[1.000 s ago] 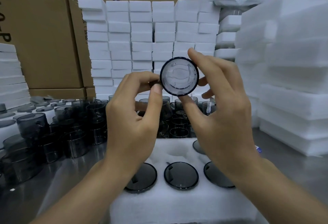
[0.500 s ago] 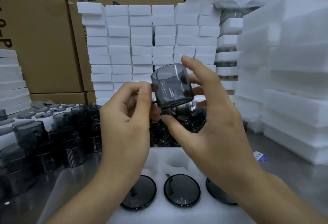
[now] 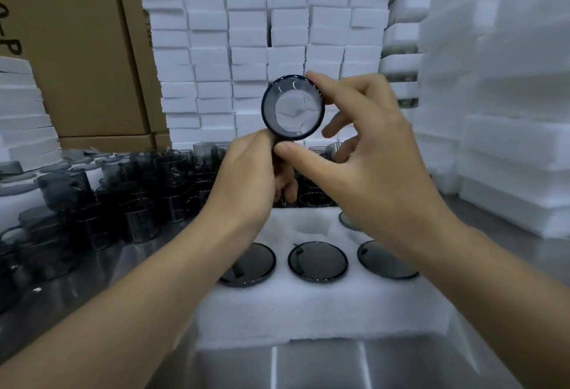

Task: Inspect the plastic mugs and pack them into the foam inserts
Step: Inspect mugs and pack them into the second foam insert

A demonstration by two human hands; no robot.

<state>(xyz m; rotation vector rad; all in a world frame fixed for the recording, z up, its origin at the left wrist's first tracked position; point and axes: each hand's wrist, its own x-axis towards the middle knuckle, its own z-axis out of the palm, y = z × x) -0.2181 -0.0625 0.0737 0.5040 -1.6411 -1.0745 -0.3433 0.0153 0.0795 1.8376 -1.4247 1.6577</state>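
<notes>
A smoky grey plastic mug (image 3: 293,107) is held up at eye level, its round end facing me so I look straight through it. My left hand (image 3: 249,169) grips the mug's handle from below. My right hand (image 3: 364,154) pinches the mug between thumb under it and forefinger on its top right edge. Below the hands lies a white foam insert (image 3: 308,308) with three mugs (image 3: 317,260) seated in its front row, one empty hole (image 3: 309,224) behind them and another mug partly hidden by my right wrist.
A crowd of loose grey mugs (image 3: 132,191) stands on the metal table at the left and behind the insert. Stacks of white foam blocks (image 3: 246,37) rise at the back and right (image 3: 499,111). Cardboard boxes (image 3: 71,49) stand behind on the left.
The mug was tilted sideways half a second ago; now it is turned end-on toward me again and raised. My left hand shifted from the mug's left side to under it, on the handle.
</notes>
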